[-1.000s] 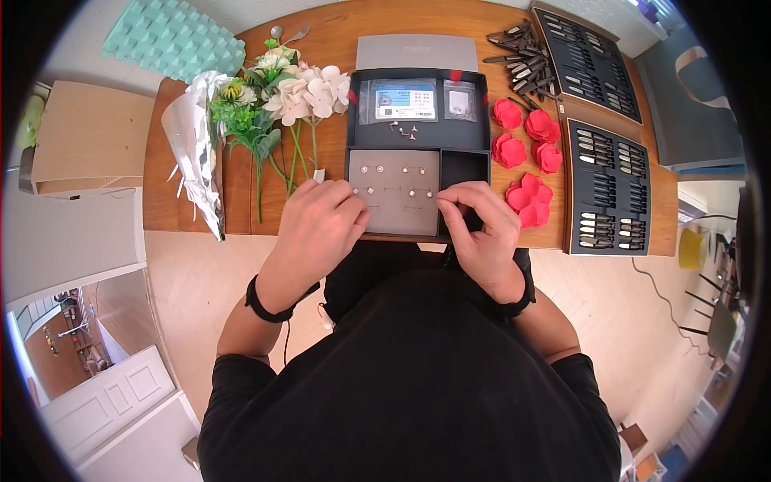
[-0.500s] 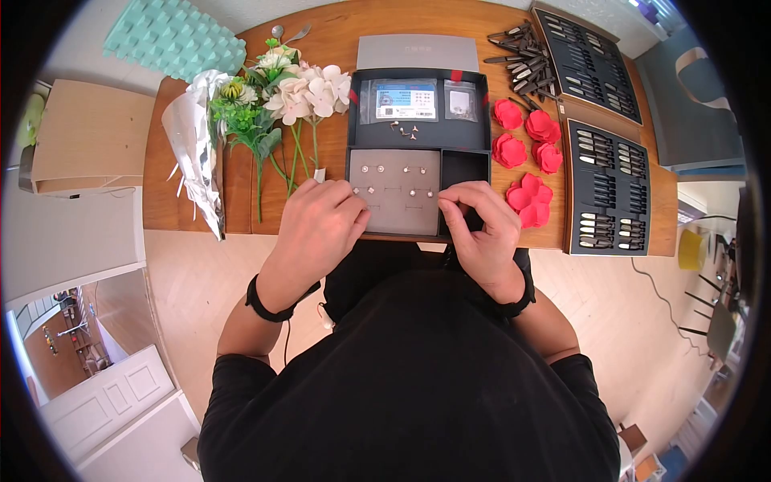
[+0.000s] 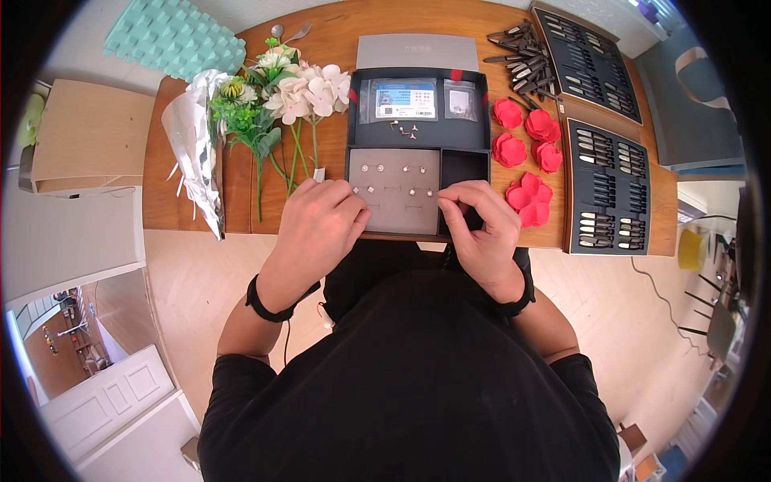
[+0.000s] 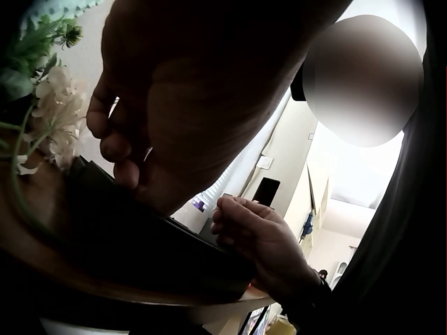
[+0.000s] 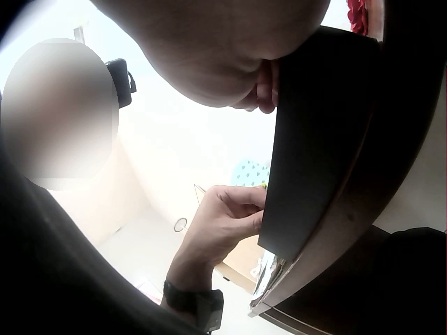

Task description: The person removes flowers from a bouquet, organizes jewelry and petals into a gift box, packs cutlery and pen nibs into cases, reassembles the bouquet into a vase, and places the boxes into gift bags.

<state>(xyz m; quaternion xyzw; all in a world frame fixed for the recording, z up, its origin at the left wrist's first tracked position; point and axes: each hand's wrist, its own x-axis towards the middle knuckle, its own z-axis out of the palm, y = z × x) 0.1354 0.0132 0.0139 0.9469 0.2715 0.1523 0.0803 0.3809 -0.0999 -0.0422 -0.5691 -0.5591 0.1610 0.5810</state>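
A black box [image 3: 483, 193] lies open on the table, holding a grey pad [image 3: 391, 218] with several pairs of small shiny studs [image 3: 412, 193]. At the pad's left edge, the left hand [image 3: 317, 229] has curled fingers and appears to grip it; the exact contact is hidden. The right hand [image 3: 486, 233] pinches at the pad's right edge, thumb and forefinger together, beside the dark compartment. Loose small metal pieces [image 3: 404, 130] and clear packets [image 3: 405, 101] lie in the raised lid part. Side-on, the right wrist view shows the box's dark wall [image 5: 314, 139] between the hands.
Artificial flowers [image 3: 309, 96] and silver foil wrap [image 3: 193, 145] lie left of the box. To the right are red flower heads [image 3: 528, 201], trays of dark pieces [image 3: 608, 189] and a pile of black pieces [image 3: 522, 60]. A grey lid [image 3: 416, 53] lies behind the box.
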